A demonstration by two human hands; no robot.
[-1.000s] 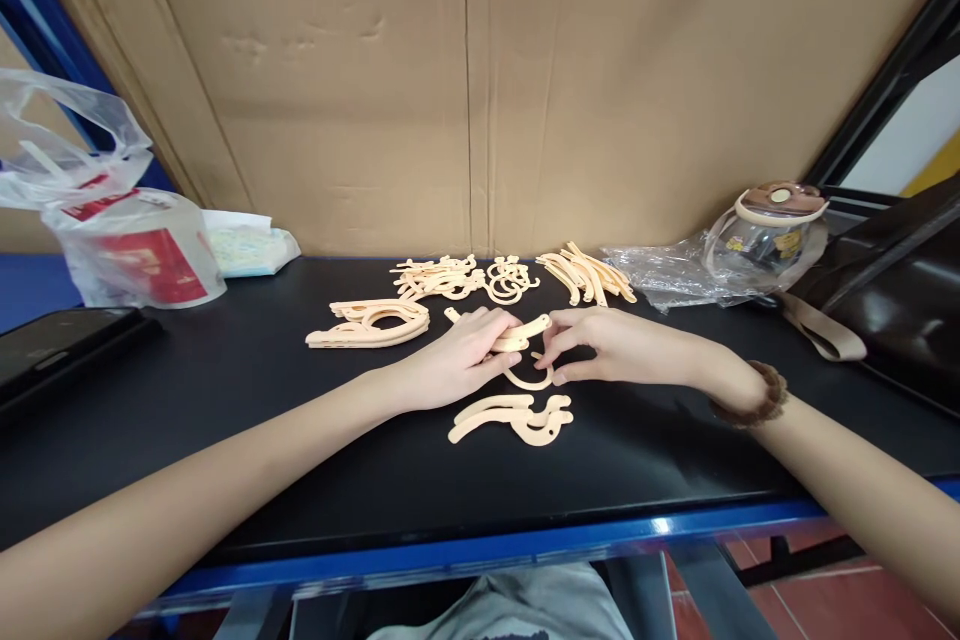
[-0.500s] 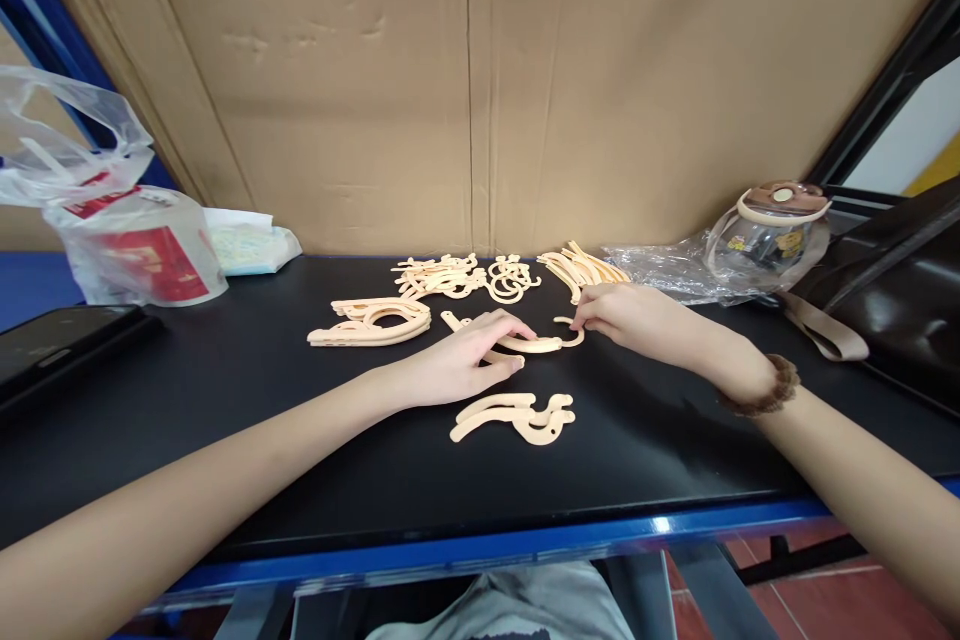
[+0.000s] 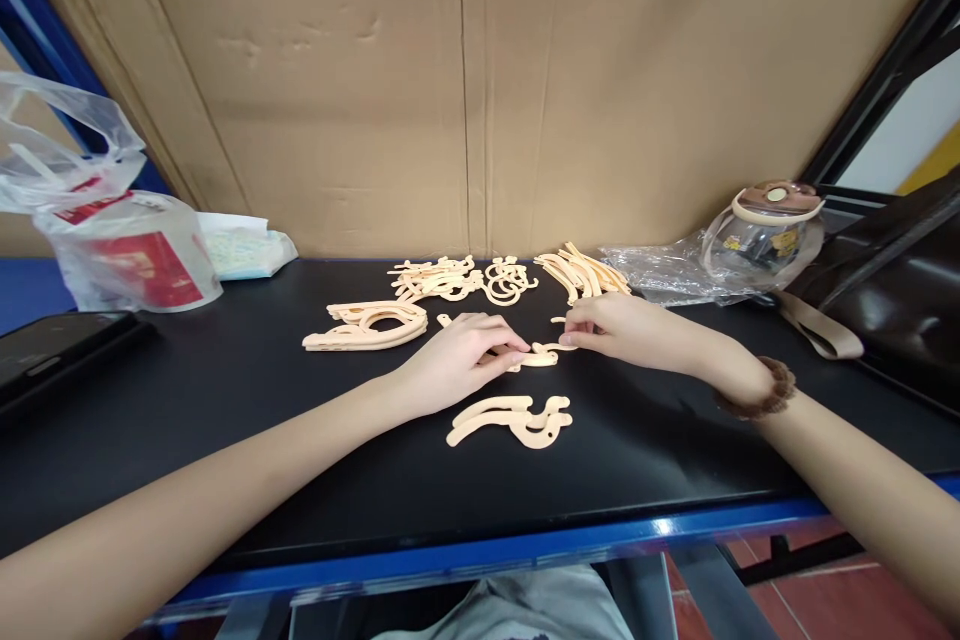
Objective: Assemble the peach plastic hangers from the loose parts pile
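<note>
Cream plastic parts of folding clothes hangers lie on the black tabletop. My left hand [image 3: 476, 357] is closed over a hanger arm [image 3: 540, 360], whose right end shows beyond the fingertips; the rest is hidden under the palm. From the right, my right hand [image 3: 619, 330] pinches a curved hanger hook [image 3: 555, 347] that lies against that arm's end. Whether the two are joined I cannot tell. Nearer me rests a folded hanger piece [image 3: 517, 417] with two arms and a hook-shaped end.
Folded hangers [image 3: 365, 328] are stacked left of my hands. Behind lie loose hooks [image 3: 506, 280], more loose parts [image 3: 439, 277] and a pile of arms [image 3: 581, 272]. A clear bottle [image 3: 765, 230], dark bag [image 3: 892, 290], phone [image 3: 67, 345] and bagged tub [image 3: 150, 255] stand around the sides.
My right hand has drawn the hook leftward and slightly down, onto the hanger arm's end. The left hand keeps its hold on the arm. The view has shifted slightly.
</note>
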